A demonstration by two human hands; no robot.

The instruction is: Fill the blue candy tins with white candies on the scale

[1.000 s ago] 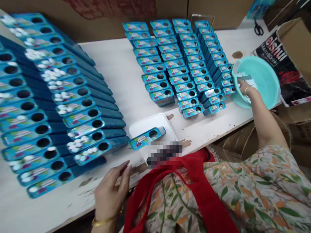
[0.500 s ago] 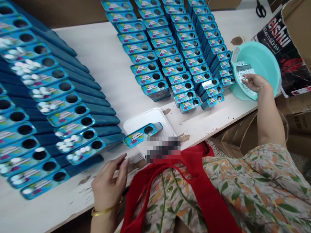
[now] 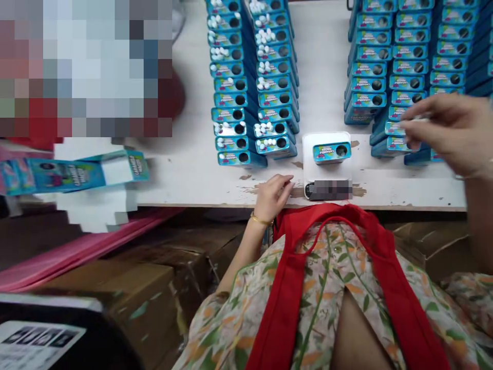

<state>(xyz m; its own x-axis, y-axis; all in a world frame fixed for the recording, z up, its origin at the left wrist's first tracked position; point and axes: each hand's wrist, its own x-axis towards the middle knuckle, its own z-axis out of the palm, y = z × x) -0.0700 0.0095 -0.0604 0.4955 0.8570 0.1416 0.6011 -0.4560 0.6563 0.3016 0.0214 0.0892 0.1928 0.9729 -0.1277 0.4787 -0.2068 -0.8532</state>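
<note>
My right hand (image 3: 447, 128) is raised over the right-hand rows of tins, blurred by motion, its fingers pinched together on small white candies (image 3: 420, 119). Resting by the table's front edge is my left hand (image 3: 274, 195), fingers loosely apart and holding nothing. Just right of it, a white scale (image 3: 308, 169) bears one blue candy tin (image 3: 332, 152), which stands upright with a round hole in its top. White candies lie on the tops of many tins (image 3: 271, 144) in the two left rows.
More blue tins (image 3: 368, 100) stand in rows at the right. A flattened-looking blue carton (image 3: 73, 174) lies on white boxes at the left, beside a co-worker's blurred-out area. Cardboard boxes (image 3: 115, 293) sit below the table edge (image 3: 215, 206).
My right hand has left the turquoise bowl of white candies and come back over the tins. The view has swung left, so the bowl is out of sight. The tin stays on the scale.
</note>
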